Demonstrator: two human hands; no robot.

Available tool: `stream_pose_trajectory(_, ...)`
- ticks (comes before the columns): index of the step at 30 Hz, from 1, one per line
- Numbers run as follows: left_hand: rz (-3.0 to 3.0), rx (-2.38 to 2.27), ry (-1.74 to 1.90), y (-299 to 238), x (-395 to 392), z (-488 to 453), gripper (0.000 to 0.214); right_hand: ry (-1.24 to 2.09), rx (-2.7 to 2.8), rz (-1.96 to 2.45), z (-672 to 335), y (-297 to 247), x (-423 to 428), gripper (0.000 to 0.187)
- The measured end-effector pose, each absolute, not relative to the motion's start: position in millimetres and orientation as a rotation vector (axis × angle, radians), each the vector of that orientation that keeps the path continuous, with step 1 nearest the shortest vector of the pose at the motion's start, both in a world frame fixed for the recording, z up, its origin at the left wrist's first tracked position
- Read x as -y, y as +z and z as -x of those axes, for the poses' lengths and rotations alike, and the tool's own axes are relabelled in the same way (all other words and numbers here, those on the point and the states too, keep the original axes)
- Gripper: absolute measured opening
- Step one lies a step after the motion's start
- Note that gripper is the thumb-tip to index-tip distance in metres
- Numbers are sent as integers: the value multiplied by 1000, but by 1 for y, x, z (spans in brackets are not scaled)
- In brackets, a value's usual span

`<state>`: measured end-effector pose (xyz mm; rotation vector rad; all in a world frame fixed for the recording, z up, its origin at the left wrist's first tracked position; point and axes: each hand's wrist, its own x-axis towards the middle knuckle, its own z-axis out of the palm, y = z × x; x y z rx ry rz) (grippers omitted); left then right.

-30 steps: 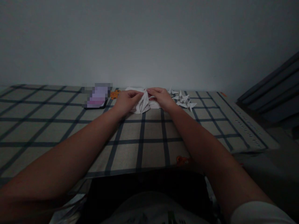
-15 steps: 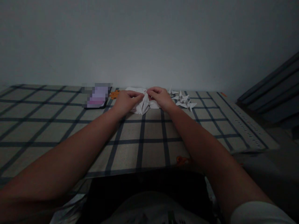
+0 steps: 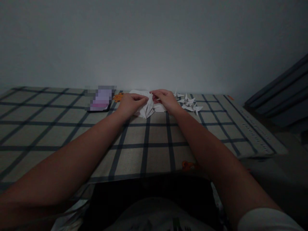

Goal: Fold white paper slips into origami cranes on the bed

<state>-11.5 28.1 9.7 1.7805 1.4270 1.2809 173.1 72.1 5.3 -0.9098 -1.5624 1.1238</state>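
While both arms reach forward over the cloth-covered surface [image 3: 60,131], the folded paper [image 3: 146,111], white and creased into pleats, sits between the two hands. From where I stand, the left hand [image 3: 131,102] is at the left of the folded paper, thumb and forefinger nearly closed in a pinch on its folds. The right hand [image 3: 166,100] is at the folded paper's upper right, fingers curled in and tips right by its top; whether they have hold of it, I can't tell. Another white sheet [image 3: 139,92] shows just behind the folded paper, and a flat white piece [image 3: 160,108] lies just right of it, partly covered by the right hand. Further right of the folded paper is a cluster of small, pointed paper shapes [image 3: 190,104]. Well to its left, past the left hand, lies a phone-like device [image 3: 101,100], its screen blurred into purple and pink blocks. The plain wall [image 3: 154,41] rises behind the folded paper.
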Motion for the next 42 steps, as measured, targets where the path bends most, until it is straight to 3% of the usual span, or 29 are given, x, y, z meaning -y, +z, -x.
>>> stream_pose_trajectory(10, -1850, -1374, 1265, 8, -31, 12, 27, 1066, 1659, 881, -173, 2, -73, 21)
stream_pose_trajectory(18, -1858, -1257, 1303, 1, -35, 11, 26, 1008, 1665, 899, -172, 5, -72, 35)
stream_pose_trajectory(26, -1688, -1244, 1282, 2, -33, 7, 40, 957, 1546, 882, -176, 4, -76, 38)
stream_pose_trajectory(42, -1511, -1208, 1420, -5, -45, 9, 28, 1240, 1598, 837, -169, -1, -74, 22)
